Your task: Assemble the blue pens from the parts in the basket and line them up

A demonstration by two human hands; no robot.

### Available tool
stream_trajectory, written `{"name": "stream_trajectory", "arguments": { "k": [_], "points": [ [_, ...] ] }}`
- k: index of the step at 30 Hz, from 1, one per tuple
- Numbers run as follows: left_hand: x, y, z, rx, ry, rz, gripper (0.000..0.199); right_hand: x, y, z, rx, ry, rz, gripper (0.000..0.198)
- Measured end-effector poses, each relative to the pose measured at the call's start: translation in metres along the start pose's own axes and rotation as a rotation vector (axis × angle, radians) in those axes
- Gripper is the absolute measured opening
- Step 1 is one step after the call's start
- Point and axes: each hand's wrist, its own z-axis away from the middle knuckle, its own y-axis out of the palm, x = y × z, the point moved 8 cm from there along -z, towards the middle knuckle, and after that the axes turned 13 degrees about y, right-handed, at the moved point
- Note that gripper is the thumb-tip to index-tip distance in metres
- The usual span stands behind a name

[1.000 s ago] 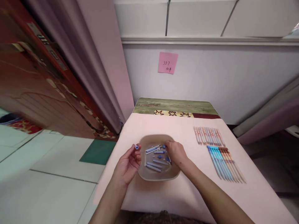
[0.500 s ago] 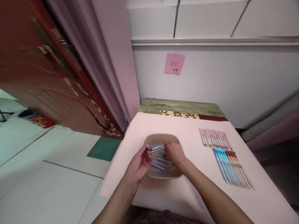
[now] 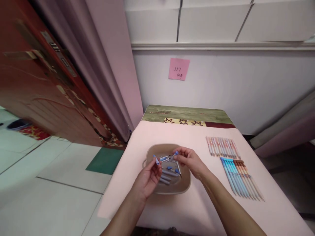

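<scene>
Pinching at lower centre, my left hand (image 3: 149,177) holds a pen tube (image 3: 156,160), my right hand (image 3: 190,160) a blue-ended piece (image 3: 175,153). Likely light, stiff; grasp mid-length.

Illumination is moderate and diffuse; the source is out of view. Soft-edged shadow falls on the pale pink tablecloth (image 3: 130,157) below the beige rounded plastic tub (image 3: 177,188). The far right edge is dim. Wide-angle stretching and smearing affect the reddish-brown panelled door (image 3: 36,82). Small blue pen parts (image 3: 169,168) lack sharp detail.
</scene>
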Motion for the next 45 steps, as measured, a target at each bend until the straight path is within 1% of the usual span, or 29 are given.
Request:
{"name": "stream_trajectory", "arguments": {
  "k": [3, 5, 6, 9, 10, 11, 12, 14, 17, 21, 24, 29, 32, 34, 36, 39, 42, 45],
  "points": [
    [-0.007, -0.002, 0.001, -0.029, 0.017, 0.017, 0.011, -0.003, 0.001, -0.01, 0.006, -0.015, 0.019, 0.037],
    [-0.013, -0.002, 0.002, -0.018, 0.023, 0.034, 0.011, -0.004, -0.002, -0.015, -0.066, -0.04, 0.166, 0.031],
    [-0.017, -0.003, 0.002, -0.013, 0.029, 0.042, 0.011, -0.004, -0.004, -0.017, -0.129, -0.059, 0.333, 0.027],
    [-0.029, -0.007, 0.003, -0.03, 0.063, 0.055, 0.012, -0.002, 0.001, -0.022, -0.306, -0.099, 0.978, 0.019],
    [-0.033, -0.009, 0.003, -0.039, 0.075, 0.059, 0.012, -0.003, 0.006, -0.024, -0.332, -0.096, 1.136, 0.017],
    [-0.037, -0.011, 0.003, -0.043, 0.084, 0.066, 0.013, -0.004, 0.01, -0.026, -0.343, -0.083, 1.236, 0.017],
    [-0.04, -0.012, 0.004, -0.042, 0.088, 0.074, 0.014, -0.007, 0.014, -0.029, -0.343, -0.066, 1.285, 0.019],
    [-0.044, -0.013, 0.005, -0.035, 0.09, 0.089, 0.015, -0.014, 0.023, -0.035, -0.329, -0.037, 1.346, 0.021],
    [-0.047, -0.016, 0.007, -0.03, 0.094, 0.104, 0.016, -0.025, 0.035, -0.042, -0.28, -0.021, 1.442, 0.016],
    [-0.043, -0.018, 0.008, -0.027, 0.07, 0.121, 0.016, -0.032, 0.043, -0.044, -0.241, -0.033, 1.494, 0.015],
    [-0.038, -0.018, 0.008, -0.026, 0.052, 0.117, 0.015, -0.025, 0.039, -0.038, -0.262, -0.046, 1.482, 0.018],
    [-0.039, -0.017, 0.002, -0.027, 0.072, 0.113, 0.016, -0.005, 0.013, -0.016, -0.35, -0.049, 1.445, 0.026],
    [-0.041, -0.014, -0.002, -0.039, 0.088, 0.117, 0.016, -0.01, 0.005, -0.003, -0.37, -0.003, 1.466, 0.023],
    [-0.041, -0.011, -0.004, -0.042, 0.098, 0.114, 0.017, -0.022, 0.01, 0.001, -0.351, 0.037, 1.491, 0.02],
    [-0.04, -0.007, -0.004, -0.04, 0.104, 0.107, 0.017, -0.037, 0.02, 0.0, -0.314, 0.068, 1.515, 0.019],
    [-0.04, -0.007, -0.003, -0.034, 0.104, 0.104, 0.018, -0.051, 0.036, -0.004, -0.274, 0.082, 1.534, 0.024],
    [-0.043, -0.012, -0.002, -0.043, 0.116, 0.102, 0.018, -0.053, 0.04, -0.007, -0.256, 0.081, 1.538, 0.026],
    [-0.045, -0.015, 0.0, -0.06, 0.118, 0.106, 0.017, -0.045, 0.029, -0.005, -0.282, 0.086, 1.53, 0.023]
  ]
}}
